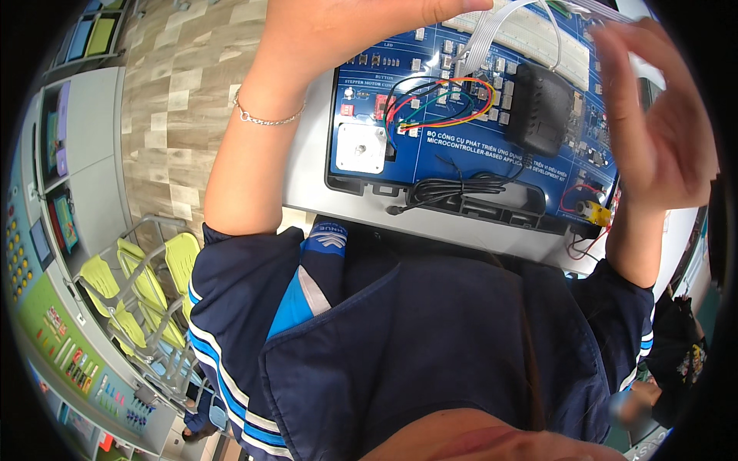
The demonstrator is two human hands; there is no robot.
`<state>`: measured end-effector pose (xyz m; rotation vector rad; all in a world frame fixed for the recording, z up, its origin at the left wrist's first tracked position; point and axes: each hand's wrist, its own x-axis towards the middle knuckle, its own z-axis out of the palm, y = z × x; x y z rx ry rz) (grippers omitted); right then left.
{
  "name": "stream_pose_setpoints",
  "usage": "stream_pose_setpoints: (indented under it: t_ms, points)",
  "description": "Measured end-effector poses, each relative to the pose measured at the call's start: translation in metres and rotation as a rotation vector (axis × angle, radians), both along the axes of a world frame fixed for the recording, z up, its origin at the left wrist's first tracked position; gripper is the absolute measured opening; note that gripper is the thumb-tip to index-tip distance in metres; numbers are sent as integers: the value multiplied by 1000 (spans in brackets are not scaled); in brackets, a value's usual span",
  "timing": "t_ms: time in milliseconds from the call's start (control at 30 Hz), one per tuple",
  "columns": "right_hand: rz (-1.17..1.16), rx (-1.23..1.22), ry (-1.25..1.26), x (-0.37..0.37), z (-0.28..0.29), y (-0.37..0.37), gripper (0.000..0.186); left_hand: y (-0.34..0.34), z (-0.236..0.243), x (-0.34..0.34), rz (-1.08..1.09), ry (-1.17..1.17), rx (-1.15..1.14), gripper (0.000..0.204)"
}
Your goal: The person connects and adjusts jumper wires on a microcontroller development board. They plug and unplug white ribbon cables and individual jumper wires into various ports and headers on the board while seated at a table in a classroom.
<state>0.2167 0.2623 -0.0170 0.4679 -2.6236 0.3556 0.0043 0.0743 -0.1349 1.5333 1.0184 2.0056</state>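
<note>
My left hand point(346, 27) is raised at the top edge, its thumb stretched to the right; the other fingers lie outside the picture. My right hand point(665, 127) is up at the right, slightly blurred, with thumb and fingers curved and apart and nothing visible between them. Below and between them lies a blue microcontroller training board point(477, 177) in a black case. On it rest a black power adapter point(542, 111) with its coiled cable point(453, 188), a white breadboard point(573, 54), a grey ribbon cable point(480, 50), colourful jumper wires point(438, 123) and a stepper motor point(361, 148).
The board stands on a white table point(307, 169) close to my body. A small yellow motor point(592, 213) with thin wires sits at its right corner. To the left are lime-green chairs point(138, 284), a low cabinet point(96, 146) and a wood-patterned floor point(169, 92). Another person point(201, 422) appears at the lower left.
</note>
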Motion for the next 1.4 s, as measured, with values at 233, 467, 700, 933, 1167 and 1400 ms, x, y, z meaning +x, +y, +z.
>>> stream_pose_setpoints:
  t_ms: [233, 467, 700, 933, 1167, 1400]
  points:
    - [-197, -569, 21, -11, -42, -51, 22, 2, -3, 8, 7, 19, 77, 15]
    - [-237, -658, -99, -7, -51, -45, 24, 3, 6, 6, 127, 241, 182, 13]
    - [-325, -841, 30, -39, -55, -85, 32, -5, 17, 12, 270, 342, 40, 20]
    - [-235, -885, -306, -13, -76, -22, 19, -4, 3, -10, 218, 163, -108, 24]
    - [-125, -713, -421, -19, -85, -37, 13, -7, 2, -9, 101, 264, -238, 17]
    - [-60, -310, -279, -24, -81, -44, 15, -14, 6, -19, 46, 317, -586, 16]
